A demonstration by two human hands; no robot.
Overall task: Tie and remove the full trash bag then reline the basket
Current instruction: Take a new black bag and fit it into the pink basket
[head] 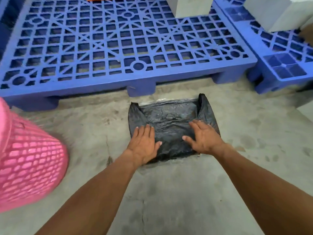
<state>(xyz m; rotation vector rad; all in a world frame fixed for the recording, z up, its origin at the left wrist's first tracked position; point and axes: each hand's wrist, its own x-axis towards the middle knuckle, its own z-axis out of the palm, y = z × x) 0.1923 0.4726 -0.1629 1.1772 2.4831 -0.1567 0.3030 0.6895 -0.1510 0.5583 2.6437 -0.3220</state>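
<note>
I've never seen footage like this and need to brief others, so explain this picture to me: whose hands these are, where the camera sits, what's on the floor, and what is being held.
There is no machine here. A person wears a wide-angle camera on the head, looking forward and down, so you see their own two bare arms reaching out.

The left hand and right hand lie flat, fingers spread, on a black bag spread on the concrete floor. Nothing is gripped; both palms press on the bag, which looks flat and empty, with its two handle loops pointing away from the person.

At the left edge is a pink basket with mesh sides, only partly in view. Beyond the bag sit blue pallets, with pale boxes on them.
</note>
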